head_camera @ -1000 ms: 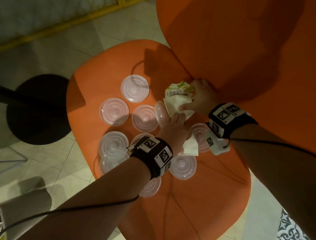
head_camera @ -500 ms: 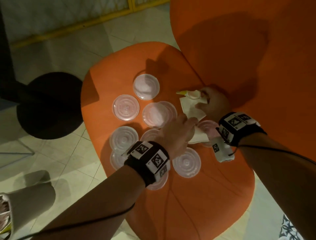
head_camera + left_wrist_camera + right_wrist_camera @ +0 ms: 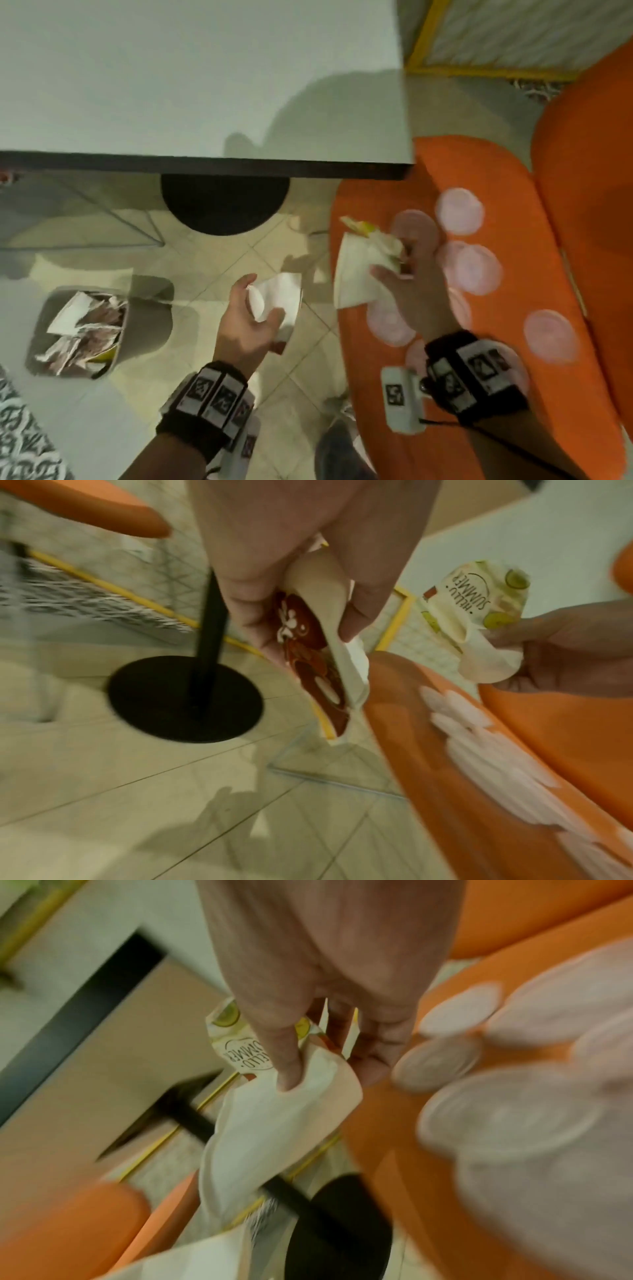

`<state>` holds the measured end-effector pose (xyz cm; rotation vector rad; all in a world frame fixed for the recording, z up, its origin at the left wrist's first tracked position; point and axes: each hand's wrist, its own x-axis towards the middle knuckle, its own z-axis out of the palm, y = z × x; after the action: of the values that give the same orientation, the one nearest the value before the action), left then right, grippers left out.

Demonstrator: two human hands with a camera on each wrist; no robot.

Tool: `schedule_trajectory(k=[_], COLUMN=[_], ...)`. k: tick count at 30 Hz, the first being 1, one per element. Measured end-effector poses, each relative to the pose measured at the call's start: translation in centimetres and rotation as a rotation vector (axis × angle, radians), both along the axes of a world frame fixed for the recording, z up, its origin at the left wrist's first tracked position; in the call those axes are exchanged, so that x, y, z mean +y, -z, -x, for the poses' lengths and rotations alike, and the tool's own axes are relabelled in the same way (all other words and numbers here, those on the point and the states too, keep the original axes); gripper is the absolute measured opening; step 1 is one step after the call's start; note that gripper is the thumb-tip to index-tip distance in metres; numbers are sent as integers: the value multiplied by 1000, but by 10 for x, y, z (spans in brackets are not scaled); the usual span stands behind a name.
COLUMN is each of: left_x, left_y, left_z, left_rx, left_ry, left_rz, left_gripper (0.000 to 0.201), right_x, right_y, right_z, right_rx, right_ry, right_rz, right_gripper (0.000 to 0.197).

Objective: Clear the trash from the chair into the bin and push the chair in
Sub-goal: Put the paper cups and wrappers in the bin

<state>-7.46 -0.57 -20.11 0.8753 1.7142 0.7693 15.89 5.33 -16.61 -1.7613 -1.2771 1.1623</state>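
My left hand (image 3: 255, 308) is over the floor, left of the orange chair (image 3: 534, 394), and grips a flattened paper cup with a red-brown print (image 3: 315, 669) plus a clear lid (image 3: 257, 299). My right hand (image 3: 399, 270) hovers over the seat's left edge and pinches a white napkin (image 3: 356, 274) together with a crumpled "Hello Summer" paper cup (image 3: 236, 1047). Several clear round plastic lids (image 3: 478, 270) lie scattered on the seat. The bin (image 3: 80, 330) stands on the floor at the left, filled with crumpled paper.
A white table (image 3: 205, 85) with a dark edge spans the upper left, its black round base (image 3: 224, 204) on the tiled floor between bin and chair. The chair's orange backrest (image 3: 589, 205) rises at right. A patterned rug (image 3: 20, 442) lies at lower left.
Both hands have lifted off the seat with their trash and swung left toward the bin. My view has turned left, bringing the table and bin into sight.
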Motion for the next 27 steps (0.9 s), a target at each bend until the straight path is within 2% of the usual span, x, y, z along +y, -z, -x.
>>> schedule_trajectory(k=[3, 8, 10, 12, 15, 18, 23, 27], left_x=[-34, -82, -97, -105, -106, -96, -75, -79], left_y=[14, 39, 49, 61, 83, 118, 171, 215], left_z=[89, 242, 300, 348, 404, 441, 458, 450], left_rx=[18, 219, 284, 287, 309, 386, 581, 704], left_ry=[-153, -383, -473, -568, -624, -747, -504, -57], left_rz=[53, 145, 203, 226, 285, 199, 76, 199], left_gripper=[60, 62, 63, 62, 61, 63, 65, 73], right_x=[1, -9, -18, -27, -35, -33, -32, -45], right_y=[23, 49, 67, 87, 118, 146, 194, 228], right_z=[119, 307, 372, 427, 485, 521, 553, 568], right_rx=[-23, 41, 1, -84, -266, -481, -722, -934], right_ry=[-190, -445, -516, -559, -601, -649, -786, -1006], right_rz=[107, 300, 317, 307, 242, 72, -97, 113], right_gripper=[39, 36, 39, 40, 38, 36, 39, 46])
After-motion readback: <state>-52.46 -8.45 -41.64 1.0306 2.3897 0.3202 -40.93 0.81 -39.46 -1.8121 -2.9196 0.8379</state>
